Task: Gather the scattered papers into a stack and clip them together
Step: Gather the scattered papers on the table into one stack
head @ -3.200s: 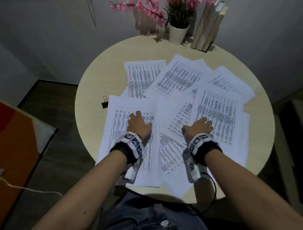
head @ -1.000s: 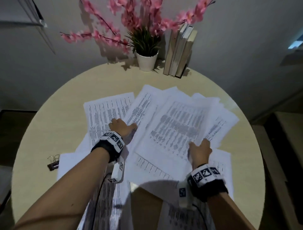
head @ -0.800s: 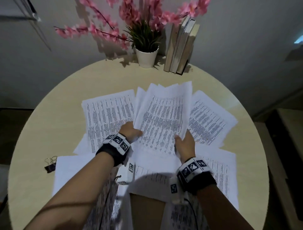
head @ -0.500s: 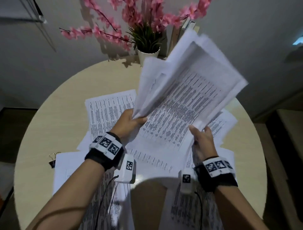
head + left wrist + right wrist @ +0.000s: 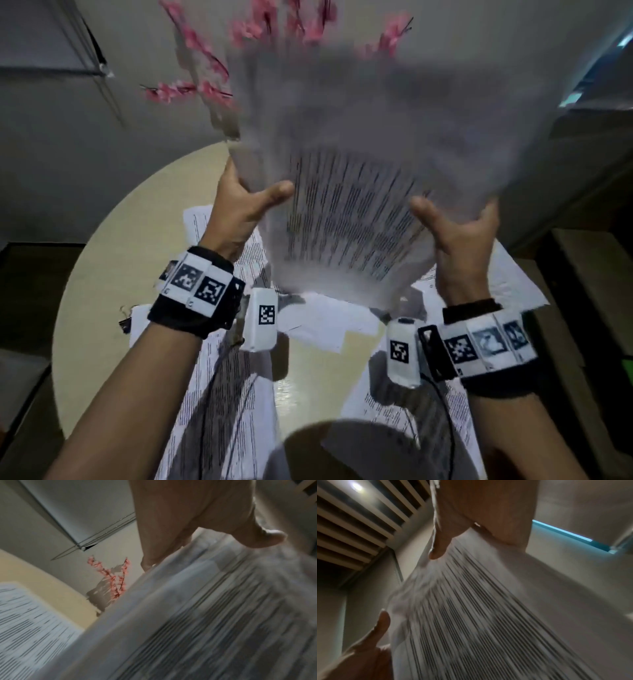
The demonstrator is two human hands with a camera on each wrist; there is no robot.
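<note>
White printed paper sheets (image 5: pixel 346 219), blurred, stood lifted above the round beige wooden table (image 5: pixel 102 274); the left hand (image 5: pixel 239 209) and right hand (image 5: pixel 459 236) pinched their two side edges, thumbs in front.

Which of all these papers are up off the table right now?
The blurred bundle of sheets gripped between the left hand and right hand; the other printed pages lie flat.

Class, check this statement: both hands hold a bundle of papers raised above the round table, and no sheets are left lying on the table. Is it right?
Not quite. Both the left hand and right hand do hold the bundle of papers above the round table, but the head view shows several sheets lying on it.
</note>
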